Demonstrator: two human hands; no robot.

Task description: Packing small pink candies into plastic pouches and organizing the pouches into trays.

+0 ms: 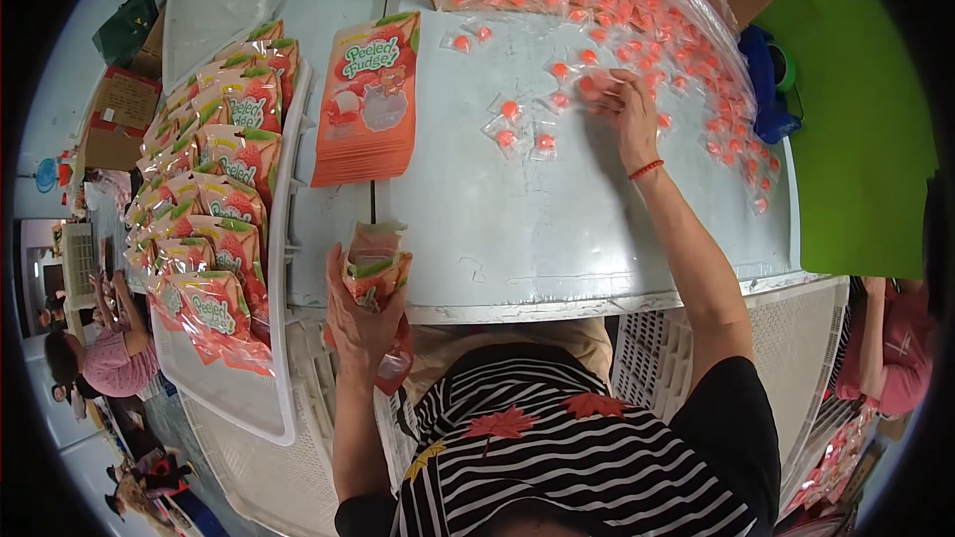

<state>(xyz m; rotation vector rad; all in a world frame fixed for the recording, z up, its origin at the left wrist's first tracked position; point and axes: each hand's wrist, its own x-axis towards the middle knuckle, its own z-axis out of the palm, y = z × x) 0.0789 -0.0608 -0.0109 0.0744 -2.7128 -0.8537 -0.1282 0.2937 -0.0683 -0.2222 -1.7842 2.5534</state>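
Wrapped candies (pixel 508 110) dot a pale table (pixel 557 234) among co-workers (pixel 117 370).

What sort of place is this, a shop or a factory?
Probably a sweet-packing workshop: small wrapped sweets lie loose across the table, the person's left hand holds a pouch, and a white tray carries rows of plump printed packs.

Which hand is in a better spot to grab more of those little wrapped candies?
Probably the right hand: it reaches in among the wrapped candies. The left hand looks worse placed, being farther from them and busy holding a pouch.
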